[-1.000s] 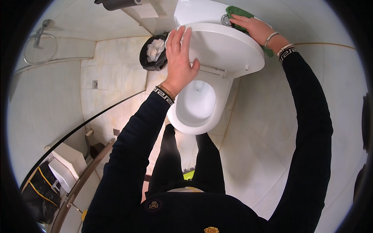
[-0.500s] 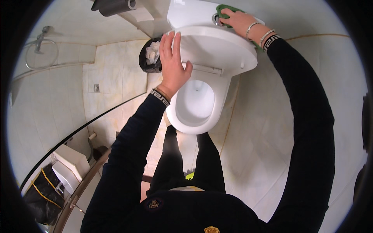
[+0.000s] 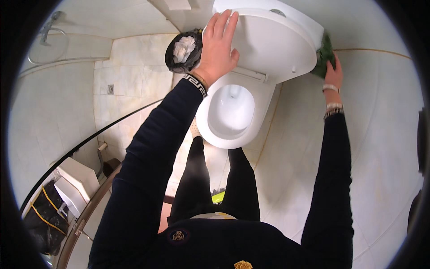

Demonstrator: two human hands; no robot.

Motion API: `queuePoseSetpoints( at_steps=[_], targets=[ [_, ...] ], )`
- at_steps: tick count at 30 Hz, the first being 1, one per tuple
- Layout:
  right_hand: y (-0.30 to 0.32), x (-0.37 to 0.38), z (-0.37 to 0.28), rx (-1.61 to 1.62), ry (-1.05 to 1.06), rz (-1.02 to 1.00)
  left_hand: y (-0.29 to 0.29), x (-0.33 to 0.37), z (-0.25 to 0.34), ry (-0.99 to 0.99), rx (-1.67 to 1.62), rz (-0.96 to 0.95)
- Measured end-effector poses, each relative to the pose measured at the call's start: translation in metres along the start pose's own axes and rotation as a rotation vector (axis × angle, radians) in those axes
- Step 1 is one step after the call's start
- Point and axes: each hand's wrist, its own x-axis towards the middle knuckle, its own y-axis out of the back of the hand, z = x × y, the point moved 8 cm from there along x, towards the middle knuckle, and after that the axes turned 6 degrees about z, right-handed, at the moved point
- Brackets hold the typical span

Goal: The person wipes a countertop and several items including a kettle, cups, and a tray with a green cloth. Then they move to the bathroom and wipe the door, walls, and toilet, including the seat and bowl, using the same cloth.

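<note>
Green cloth [image 3: 324, 54] is pinched in right fingers [image 3: 337, 63], left fingers [image 3: 221, 24] spread at the raised lid [image 3: 273, 40].

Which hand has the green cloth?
The right hand, beside the toilet tank, grips the green cloth; the left is open, fingers spread at the raised lid.

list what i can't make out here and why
All in the head view:
Right hand's fingers on the dark green cloth: exact grip blurred by motion.
Raised white oval lid: back hidden by its own front.
White toilet tank: rear cut off by the upper edge.
Black bag-lined bin: bottom covered by crumpled white paper.
</note>
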Motion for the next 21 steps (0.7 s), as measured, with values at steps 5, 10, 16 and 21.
queuePoseSetpoints(
  at_steps=[5,10,16,21],
  targets=[
    [0.01,-0.169,0.12,-0.203,-0.402,-0.13,-0.003,-0.033,-0.02,0.07,0.068,-0.061],
    [-0.062,-0.255,0.136,-0.272,-0.26,-0.477,-0.043,-0.192,-0.047,0.448,0.035,-0.364],
    [-0.151,-0.218,0.127,-0.355,0.275,-0.661,-0.056,-0.428,-0.046,1.232,-0.066,-0.5],
    [-0.171,-0.253,0.162,-0.555,0.455,-0.668,-0.075,-0.546,-0.036,1.839,-0.379,-0.169]
  ],
)
